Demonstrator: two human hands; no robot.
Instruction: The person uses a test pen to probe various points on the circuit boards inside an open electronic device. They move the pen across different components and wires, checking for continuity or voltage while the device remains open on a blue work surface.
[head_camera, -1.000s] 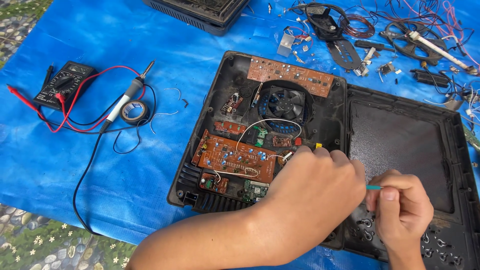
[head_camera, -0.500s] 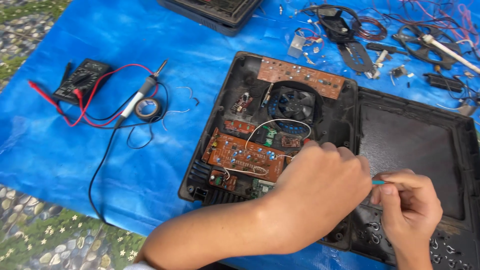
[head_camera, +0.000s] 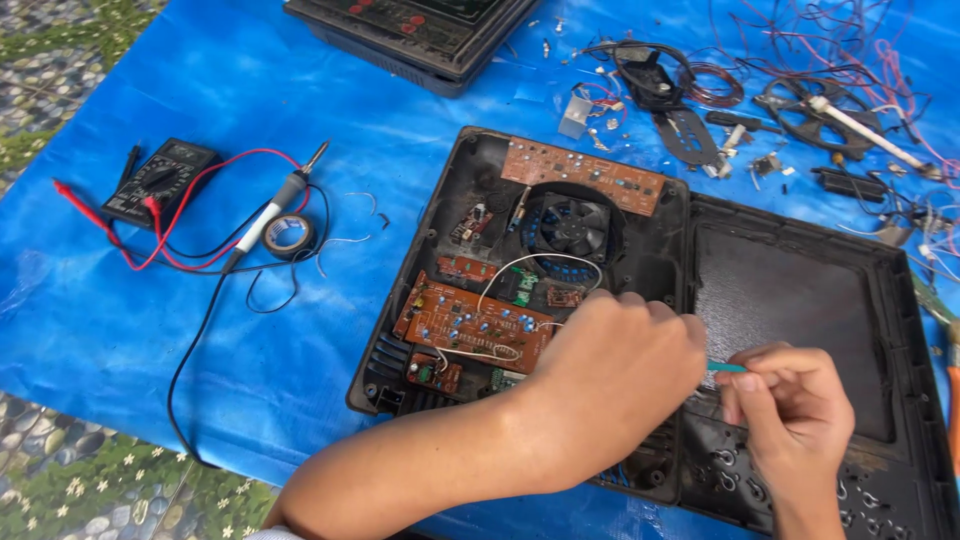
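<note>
Hands (head_camera: 700, 400) over blue tarp (head_camera: 150, 300)

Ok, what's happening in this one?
A person is bent over an opened black appliance case lying on a blue sheet. The left hand rests inside the case beside the brown circuit board, near the fan. The right hand pinches a thin green tool next to it. A multimeter, a soldering iron and a roll of tape lie untouched on the left.

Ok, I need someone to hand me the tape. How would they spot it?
Start at the blue sheet left of the open black casing. Beside the black multimeter, a small dark tape roll lies flat under the soldering iron: the only ring there.
</note>
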